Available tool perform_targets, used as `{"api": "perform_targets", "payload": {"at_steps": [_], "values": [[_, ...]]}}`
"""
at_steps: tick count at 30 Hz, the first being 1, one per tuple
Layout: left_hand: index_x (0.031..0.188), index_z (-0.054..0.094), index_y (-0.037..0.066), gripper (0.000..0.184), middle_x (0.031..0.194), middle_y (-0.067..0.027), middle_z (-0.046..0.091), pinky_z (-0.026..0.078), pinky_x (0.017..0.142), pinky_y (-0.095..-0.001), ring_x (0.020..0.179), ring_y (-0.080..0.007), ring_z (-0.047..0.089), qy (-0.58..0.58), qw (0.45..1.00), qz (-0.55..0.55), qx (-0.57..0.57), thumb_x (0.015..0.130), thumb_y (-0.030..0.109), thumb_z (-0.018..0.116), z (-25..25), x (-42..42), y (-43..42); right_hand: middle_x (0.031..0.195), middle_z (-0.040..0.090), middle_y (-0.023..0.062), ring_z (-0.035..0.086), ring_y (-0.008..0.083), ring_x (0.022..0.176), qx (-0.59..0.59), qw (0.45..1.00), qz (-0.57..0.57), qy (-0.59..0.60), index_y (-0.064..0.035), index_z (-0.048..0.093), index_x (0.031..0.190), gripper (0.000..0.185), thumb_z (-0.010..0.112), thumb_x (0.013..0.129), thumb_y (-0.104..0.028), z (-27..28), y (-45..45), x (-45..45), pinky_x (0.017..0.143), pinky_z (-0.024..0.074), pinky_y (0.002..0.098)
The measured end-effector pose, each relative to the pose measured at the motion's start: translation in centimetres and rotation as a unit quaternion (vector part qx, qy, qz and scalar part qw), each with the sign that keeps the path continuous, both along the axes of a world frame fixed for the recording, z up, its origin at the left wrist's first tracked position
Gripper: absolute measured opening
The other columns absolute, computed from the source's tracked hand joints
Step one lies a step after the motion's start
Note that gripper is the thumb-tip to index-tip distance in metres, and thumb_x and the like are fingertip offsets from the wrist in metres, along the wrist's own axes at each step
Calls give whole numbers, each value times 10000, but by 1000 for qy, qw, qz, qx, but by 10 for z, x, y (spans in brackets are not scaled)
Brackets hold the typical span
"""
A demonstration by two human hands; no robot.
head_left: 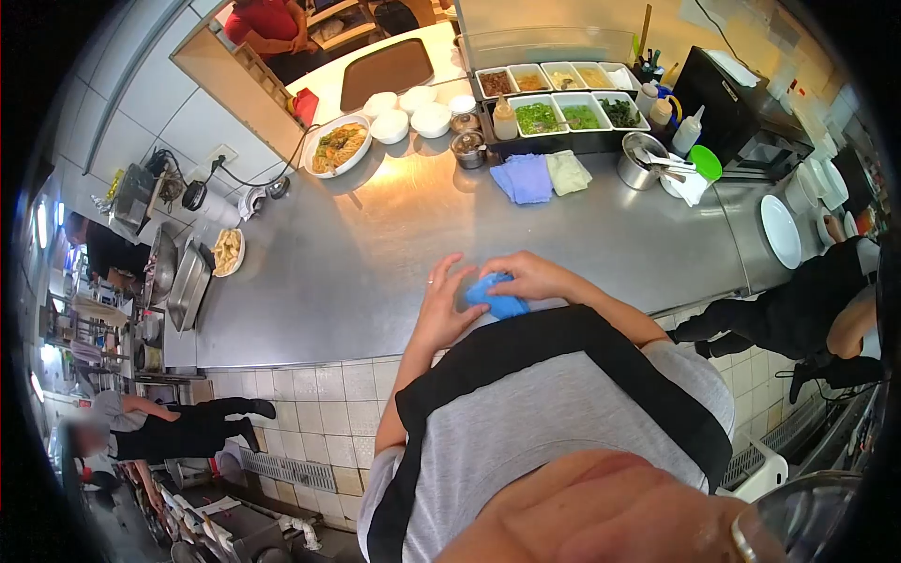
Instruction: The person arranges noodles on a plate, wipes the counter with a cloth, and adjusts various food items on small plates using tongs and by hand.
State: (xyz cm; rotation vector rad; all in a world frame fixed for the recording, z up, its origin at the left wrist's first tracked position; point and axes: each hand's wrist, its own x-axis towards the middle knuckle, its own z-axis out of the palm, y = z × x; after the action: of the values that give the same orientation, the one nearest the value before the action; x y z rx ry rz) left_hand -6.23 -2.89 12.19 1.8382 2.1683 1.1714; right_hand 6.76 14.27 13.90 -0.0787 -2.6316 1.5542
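A crumpled blue cloth or glove [497,297] is between my two hands, just above the front edge of the steel counter [375,253]. My right hand [524,280] pinches it from the right side. My left hand [445,298] has its fingers spread at the left side of the blue item, with the thumb close to it. Farther back on the counter lie a folded purple cloth [523,178] and a pale green cloth [568,173].
Noodles [338,147], white bowls [389,126] and a tray [387,75] stand at the back left. Ingredient containers [537,116] and a metal pot [640,169] stand at the back. People are at the left [178,427], right [798,310] and beyond the opening [272,33].
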Motion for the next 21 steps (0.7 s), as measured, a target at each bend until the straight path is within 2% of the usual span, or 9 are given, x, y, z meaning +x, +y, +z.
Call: {"api": "perform_targets", "payload": {"at_steps": [4, 5, 7, 10, 13, 16, 18, 19, 21], "values": [[977, 601, 50, 319, 1022, -120, 597, 441, 835, -350, 952, -283, 566, -118, 990, -16, -80, 683, 86, 720, -14, -20, 24, 816, 642, 109, 617, 287, 758, 3, 992, -60, 113, -55, 598, 985, 205, 634, 791, -112, -15, 34, 1, 705, 490, 359], [888, 581, 44, 227, 981, -133, 592, 453, 812, -376, 938, -326, 564, -110, 993, 25, -36, 690, 74, 688, -12, -19, 27, 834, 639, 110, 616, 283, 777, 26, 985, -57, 161, -55, 598, 978, 201, 633, 785, -103, -19, 42, 0, 718, 487, 358], [901, 566, 48, 222, 943, -136, 597, 458, 788, -391, 906, -336, 572, -24, 999, 24, 14, 709, 86, 670, -17, -19, 33, 870, 634, 112, 614, 274, 814, 72, 963, -47, 255, -53, 599, 963, 195, 632, 774, -86, -27, 55, 1, 743, 482, 355], [921, 548, 58, 214, 893, -144, 604, 462, 756, -413, 870, -348, 582, 28, 999, 17, -38, 737, 105, 645, -47, -14, 37, 971, 616, 105, 593, 252, 900, 120, 976, -20, 178, -37, 592, 945, 188, 637, 762, -51, -53, 62, 13, 792, 463, 333], [933, 548, 67, 201, 848, -158, 608, 465, 733, -422, 847, -355, 589, -32, 987, 30, -153, 762, 132, 632, -68, -2, 33, 1043, 598, 106, 575, 267, 968, 98, 981, 10, -169, -80, 599, 972, 224, 641, 752, -88, -61, 60, 20, 831, 454, 355], [976, 579, 66, 239, 800, -168, 604, 473, 704, -408, 780, -341, 594, -148, 970, 93, -168, 769, 162, 650, -79, -3, 39, 1043, 601, 109, 576, 278, 962, 115, 987, -113, -8, -106, 600, 1014, 273, 659, 748, -124, -75, 53, 16, 808, 459, 358], [1000, 591, 61, 270, 799, -164, 605, 477, 693, -398, 748, -322, 595, -202, 961, 140, -124, 764, 171, 663, -87, -8, 47, 1031, 606, 117, 586, 284, 929, 280, 945, -102, 133, -119, 601, 1039, 299, 667, 750, -150, -66, 49, 10, 782, 464, 362], [1002, 591, 47, 271, 771, -152, 603, 476, 668, -383, 712, -293, 588, -161, 971, 147, -101, 767, 160, 662, -91, -9, 48, 1025, 609, 121, 591, 286, 913, 359, 906, -94, 203, -126, 601, 1052, 312, 670, 750, -162, -60, 46, 4, 769, 467, 365], [1005, 590, 18, 272, 714, -128, 599, 474, 620, -354, 640, -237, 575, -77, 983, 159, -52, 772, 138, 662, -97, -12, 52, 1009, 618, 119, 594, 287, 906, 354, 912, -12, 207, -122, 611, 1049, 312, 662, 746, -175, -63, 33, -4, 757, 470, 377]]}}
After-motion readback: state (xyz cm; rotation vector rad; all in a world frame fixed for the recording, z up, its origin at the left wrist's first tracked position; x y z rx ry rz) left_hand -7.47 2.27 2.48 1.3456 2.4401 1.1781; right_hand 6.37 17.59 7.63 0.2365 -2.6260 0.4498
